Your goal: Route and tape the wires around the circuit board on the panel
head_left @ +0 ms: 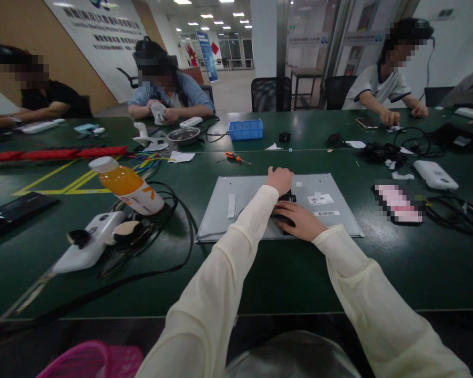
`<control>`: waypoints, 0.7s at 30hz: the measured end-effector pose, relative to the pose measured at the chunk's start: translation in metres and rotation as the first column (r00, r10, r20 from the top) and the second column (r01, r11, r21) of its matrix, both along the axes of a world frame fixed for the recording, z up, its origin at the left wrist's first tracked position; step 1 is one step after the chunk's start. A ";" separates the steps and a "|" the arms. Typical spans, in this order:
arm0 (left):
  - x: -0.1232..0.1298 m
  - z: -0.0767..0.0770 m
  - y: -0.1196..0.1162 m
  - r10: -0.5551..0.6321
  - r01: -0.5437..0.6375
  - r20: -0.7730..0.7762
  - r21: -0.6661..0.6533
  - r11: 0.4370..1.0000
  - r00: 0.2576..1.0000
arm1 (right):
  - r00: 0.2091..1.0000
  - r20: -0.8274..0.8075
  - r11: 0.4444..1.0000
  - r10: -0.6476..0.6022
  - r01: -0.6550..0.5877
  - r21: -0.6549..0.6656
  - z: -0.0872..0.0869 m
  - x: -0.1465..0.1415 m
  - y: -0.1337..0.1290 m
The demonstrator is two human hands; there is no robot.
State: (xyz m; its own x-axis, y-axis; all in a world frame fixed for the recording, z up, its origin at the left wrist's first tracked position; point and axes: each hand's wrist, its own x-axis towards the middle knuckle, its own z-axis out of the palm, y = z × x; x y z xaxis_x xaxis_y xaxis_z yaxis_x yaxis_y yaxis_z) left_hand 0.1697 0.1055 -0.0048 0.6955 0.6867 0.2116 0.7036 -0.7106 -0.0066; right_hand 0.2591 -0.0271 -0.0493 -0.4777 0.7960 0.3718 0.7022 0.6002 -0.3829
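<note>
A flat grey panel (252, 194) with paper labels lies on the green table in front of me. My left hand (280, 181) reaches over its upper middle, fingers bent around something I cannot make out beside a small black part. Just below and to the right, my right hand (297, 219) rests over a dark part (287, 227) on the panel, its fingers stretched to the left and somewhat apart. Both hands partly cover the black parts. A white strip (231, 206) sits on the panel's left side.
An orange drink bottle (128, 186), a white device (92, 241) and black cables stand left. An orange screwdriver (236, 157) and a blue basket (245, 129) lie beyond the panel. Right are a pink phone (398, 202) and a white case (435, 175). Several people sit across the table (319, 157).
</note>
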 end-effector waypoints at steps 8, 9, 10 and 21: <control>-0.063 -0.014 -0.027 0.130 -0.089 0.462 -0.110 0.990 0.877 | 1.000 0.003 1.000 0.003 -0.003 0.015 -0.002 0.001 -0.001; -0.070 -0.019 -0.033 0.154 -0.113 0.509 -0.110 0.987 0.847 | 1.000 0.000 1.000 0.004 -0.004 0.018 -0.002 0.001 -0.001; -0.076 -0.022 -0.039 0.176 -0.137 0.539 -0.111 0.984 0.824 | 1.000 -0.004 1.000 0.004 -0.004 0.020 -0.003 0.001 -0.001; -0.105 -0.039 -0.074 0.136 -0.125 0.327 -0.052 0.991 0.935 | 1.000 -0.014 1.000 -0.009 0.009 0.018 -0.004 0.001 -0.003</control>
State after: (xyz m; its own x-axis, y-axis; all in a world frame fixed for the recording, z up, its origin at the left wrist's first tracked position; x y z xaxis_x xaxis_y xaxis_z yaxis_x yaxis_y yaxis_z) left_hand 0.0650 0.0318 -0.0435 0.4942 0.7764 0.3912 0.7494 -0.6085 0.2611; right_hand 0.2598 -0.0297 -0.0529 -0.4648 0.7934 0.3930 0.7023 0.6006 -0.3822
